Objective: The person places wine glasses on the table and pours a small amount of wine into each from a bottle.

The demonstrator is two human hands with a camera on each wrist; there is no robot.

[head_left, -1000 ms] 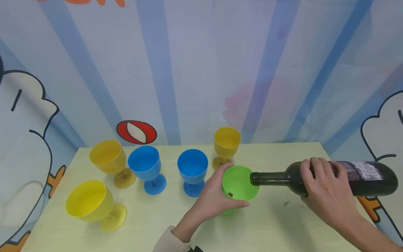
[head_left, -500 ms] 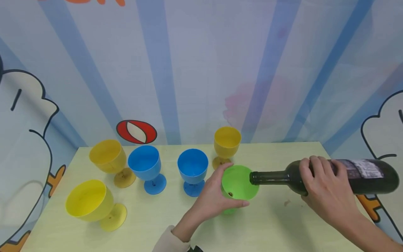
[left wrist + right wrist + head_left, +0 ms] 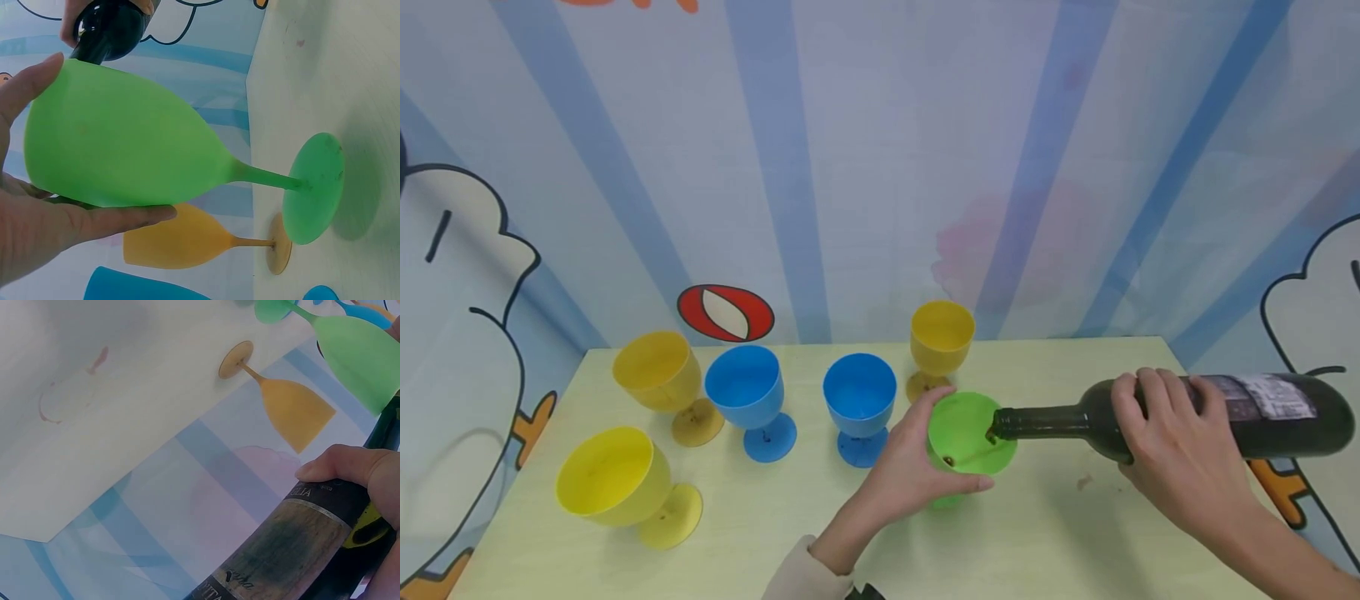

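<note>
My left hand [image 3: 906, 475] holds a green plastic goblet [image 3: 966, 417] by its bowl, thumb on the near side and fingers on the far side. My right hand [image 3: 1183, 458] grips a dark glass wine bottle [image 3: 1105, 417] round its body, tipped nearly level with the neck pointing left. The bottle's mouth is over the goblet's rim, and a little brownish liquid hangs at it, with a small dark spot lower in the bowl. In the left wrist view, the goblet's round foot [image 3: 315, 187] has a shadow beside it; whether it touches the table I cannot tell.
On the pale table [image 3: 1045, 558], an orange-yellow goblet [image 3: 940, 337] stands just behind the green one. To the left are two blue goblets [image 3: 859, 396], another orange-yellow goblet [image 3: 658, 371] and a brighter yellow goblet [image 3: 610, 479]. A printed striped backdrop [image 3: 880, 167] rises behind.
The bottle's base end has risen slightly and its mouth has moved a little left. Brownish liquid now shows at the mouth, inside the green goblet. The left hand stays in place.
</note>
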